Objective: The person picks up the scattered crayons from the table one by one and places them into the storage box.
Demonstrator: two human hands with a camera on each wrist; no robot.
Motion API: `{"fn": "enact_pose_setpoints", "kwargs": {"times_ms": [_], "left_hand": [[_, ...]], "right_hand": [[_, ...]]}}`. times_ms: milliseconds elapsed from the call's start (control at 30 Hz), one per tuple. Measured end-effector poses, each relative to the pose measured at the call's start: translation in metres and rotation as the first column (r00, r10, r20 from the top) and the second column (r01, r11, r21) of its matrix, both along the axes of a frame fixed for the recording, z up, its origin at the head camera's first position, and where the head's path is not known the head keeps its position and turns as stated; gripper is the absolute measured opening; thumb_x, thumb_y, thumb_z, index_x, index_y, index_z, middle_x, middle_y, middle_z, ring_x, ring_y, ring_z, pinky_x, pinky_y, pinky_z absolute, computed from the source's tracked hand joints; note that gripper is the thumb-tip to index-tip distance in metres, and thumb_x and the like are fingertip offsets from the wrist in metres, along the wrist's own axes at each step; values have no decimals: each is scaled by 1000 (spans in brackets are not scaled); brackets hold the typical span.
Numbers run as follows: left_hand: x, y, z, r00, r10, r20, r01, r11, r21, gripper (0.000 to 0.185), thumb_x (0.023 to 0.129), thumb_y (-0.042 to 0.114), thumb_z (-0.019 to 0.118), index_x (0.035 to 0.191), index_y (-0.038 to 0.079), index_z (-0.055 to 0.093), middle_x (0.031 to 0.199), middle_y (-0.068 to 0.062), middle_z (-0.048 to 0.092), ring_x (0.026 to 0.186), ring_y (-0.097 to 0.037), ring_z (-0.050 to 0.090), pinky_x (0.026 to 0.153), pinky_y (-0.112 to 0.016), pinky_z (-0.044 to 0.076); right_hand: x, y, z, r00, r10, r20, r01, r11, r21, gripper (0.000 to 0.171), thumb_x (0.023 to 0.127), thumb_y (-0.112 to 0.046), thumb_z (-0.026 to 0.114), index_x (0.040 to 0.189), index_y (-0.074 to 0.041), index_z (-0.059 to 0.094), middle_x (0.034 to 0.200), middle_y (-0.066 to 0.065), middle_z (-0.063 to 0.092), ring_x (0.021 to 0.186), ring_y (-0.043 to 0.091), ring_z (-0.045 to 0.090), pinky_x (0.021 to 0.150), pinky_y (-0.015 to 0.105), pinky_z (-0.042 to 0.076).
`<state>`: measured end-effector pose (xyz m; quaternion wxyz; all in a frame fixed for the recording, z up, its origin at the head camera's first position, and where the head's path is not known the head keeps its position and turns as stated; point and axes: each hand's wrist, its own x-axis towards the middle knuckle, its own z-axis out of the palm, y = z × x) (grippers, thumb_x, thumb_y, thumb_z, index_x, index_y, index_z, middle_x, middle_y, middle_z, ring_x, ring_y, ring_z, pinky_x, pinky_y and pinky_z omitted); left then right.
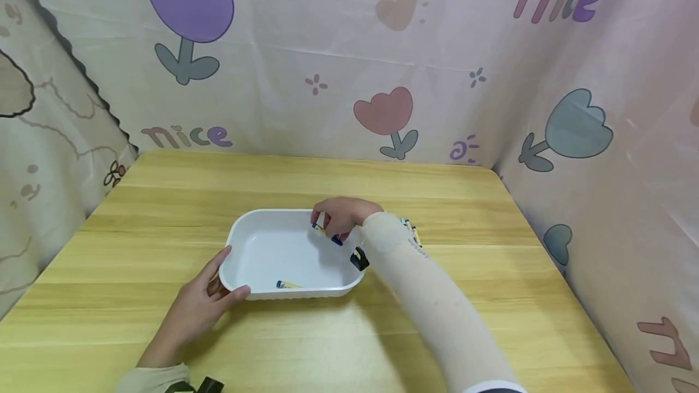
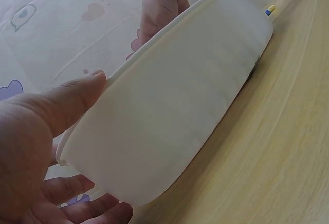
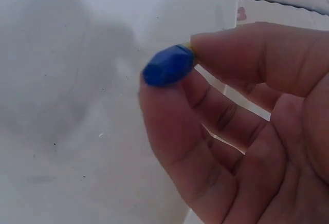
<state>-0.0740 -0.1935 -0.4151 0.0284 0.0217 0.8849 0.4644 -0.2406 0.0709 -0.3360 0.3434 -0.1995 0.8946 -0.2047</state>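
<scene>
A white plastic tub [image 1: 262,253] stands on the wooden table, with a short crayon [image 1: 287,284] in a yellow wrapper with a dark blue end lying inside near its front wall. At the tub's left end my left hand [image 1: 196,308] holds the rim, its thumb [image 2: 77,98] along the edge and the other fingers around the corner. My right hand [image 1: 344,214] is over the tub's back right part. Between thumb and finger it pinches a crayon with a blue end [image 3: 167,67] and a yellow wrapper, mostly hidden by the fingers in the right wrist view.
Several crayons [image 1: 413,234] lie on the table just right of the tub, partly behind the right sleeve [image 1: 431,296]. A patterned cloth [image 1: 284,47] hangs along the table's back and sides. Small dark specks dot the tub's floor [image 3: 77,131].
</scene>
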Motion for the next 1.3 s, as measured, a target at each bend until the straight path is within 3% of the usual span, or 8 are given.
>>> {"fn": "enact_pose_setpoints", "kwargs": {"times_ms": [267, 500, 700, 967, 1300], "left_hand": [[0, 1, 0, 1000, -4, -8, 4, 1000, -1, 90, 89, 35, 72, 156, 12, 17, 144, -34, 34, 122, -42, 49, 93, -44, 48], [0, 1, 1, 1000, -8, -9, 8, 1000, 0, 89, 89, 35, 72, 156, 11, 18, 144, -33, 34, 123, -41, 49, 93, -44, 48], [0, 0, 0, 1000, -6, -11, 6, 1000, 0, 89, 89, 36, 72, 156, 12, 18, 145, -33, 33, 123, -40, 48, 94, -44, 48], [2, 0, -1, 1000, 0, -9, 0, 1000, -6, 90, 88, 35, 73, 156, 12, 19, 144, -33, 34, 123, -41, 49, 94, -45, 48], [0, 2, 0, 1000, 4, 6, -4, 1000, -8, 91, 88, 36, 72, 156, 13, 17, 145, -32, 33, 124, -40, 48, 94, -43, 47]], "right_hand": [[4, -9, -10, 999, 40, 20, -41, 998, 38, 39, 89, 1, 65, 121, -21, 61, 104, 4, 56, 84, 19, 61, 66, 25, 58], [10, -15, -16, 999, 16, 47, -18, 999, 45, 36, 88, 4, 65, 113, -22, 63, 102, 5, 57, 82, 19, 59, 66, 27, 58], [10, -16, -19, 998, -10, 69, 8, 999, 33, 40, 88, 8, 60, 115, -21, 62, 100, 6, 57, 76, 17, 57, 62, 24, 55], [10, -15, -13, 999, 8, 41, -10, 1000, 27, 39, 91, 0, 62, 126, -19, 58, 101, 6, 58, 81, 18, 59, 69, 27, 58], [6, 2, 3, 1000, 3, -4, -3, 1000, 16, 39, 94, -7, 62, 131, -17, 57, 105, 3, 59, 86, 17, 62, 69, 25, 57]]}}
